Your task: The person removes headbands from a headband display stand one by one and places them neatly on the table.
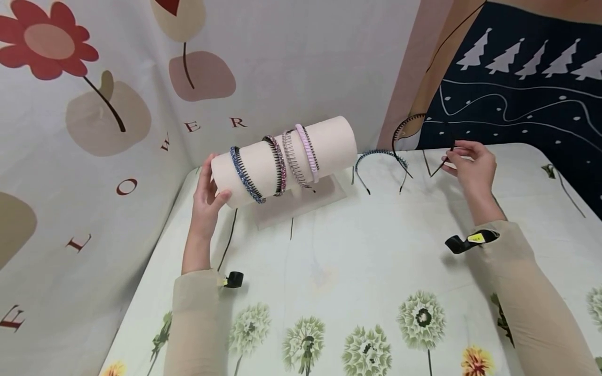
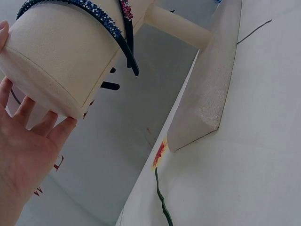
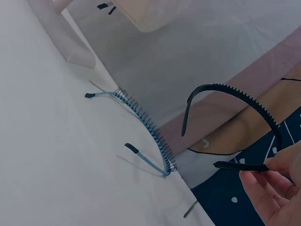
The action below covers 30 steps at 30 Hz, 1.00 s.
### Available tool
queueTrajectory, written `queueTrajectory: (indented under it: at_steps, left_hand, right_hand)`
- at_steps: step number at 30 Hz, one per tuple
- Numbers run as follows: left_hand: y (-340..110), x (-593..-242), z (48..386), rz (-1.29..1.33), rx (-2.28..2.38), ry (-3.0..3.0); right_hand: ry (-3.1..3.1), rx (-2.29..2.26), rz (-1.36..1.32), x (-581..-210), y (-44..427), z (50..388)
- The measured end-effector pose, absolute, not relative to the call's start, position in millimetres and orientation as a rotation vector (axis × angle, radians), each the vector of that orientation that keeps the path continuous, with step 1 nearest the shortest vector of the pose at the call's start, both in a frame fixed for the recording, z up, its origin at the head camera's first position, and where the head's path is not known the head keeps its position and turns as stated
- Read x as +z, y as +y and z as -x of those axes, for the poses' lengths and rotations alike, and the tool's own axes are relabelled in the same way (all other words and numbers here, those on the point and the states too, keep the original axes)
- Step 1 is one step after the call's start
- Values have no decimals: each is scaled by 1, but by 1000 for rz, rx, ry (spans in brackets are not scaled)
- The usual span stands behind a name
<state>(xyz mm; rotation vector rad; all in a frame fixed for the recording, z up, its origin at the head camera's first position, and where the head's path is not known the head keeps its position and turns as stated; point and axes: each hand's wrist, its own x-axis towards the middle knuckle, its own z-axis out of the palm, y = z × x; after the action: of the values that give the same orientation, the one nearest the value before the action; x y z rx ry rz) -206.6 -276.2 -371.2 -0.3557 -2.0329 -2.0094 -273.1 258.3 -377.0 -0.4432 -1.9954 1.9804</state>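
A cream roll-shaped headband stand [image 1: 258, 162] tilts up to the right on its flat base. Around the roll sit several toothed headbands: a blue glittery headband [image 1: 244, 175], a pink-and-dark glittery one [image 1: 280, 167], a thin pinkish one [image 1: 292, 159] and a lilac one [image 1: 308, 151]. My left hand [image 1: 202, 206] holds the roll's left end, thumb in front and fingers behind; its fingertips touch the end in the left wrist view. To the right, my right hand [image 1: 476, 168] pinches a black toothed headband [image 3: 249, 98] near one tip, off the table.
A light blue headband [image 3: 151, 129] with wire-like teeth lies at the table's back edge, between the stand's base [image 1: 301, 209] and my right hand. Behind the table hang a printed cloth [image 1: 301, 62] and a dark blue cloth with white trees [image 1: 517, 109].
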Motion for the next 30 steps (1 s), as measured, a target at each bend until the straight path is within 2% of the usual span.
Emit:
queueTrajectory:
  at_steps: [30]
  left_hand:
    - [-277,-373,206,381,-2005,-2032]
  right_hand:
    - [-2151,1937,617,-401,292,276]
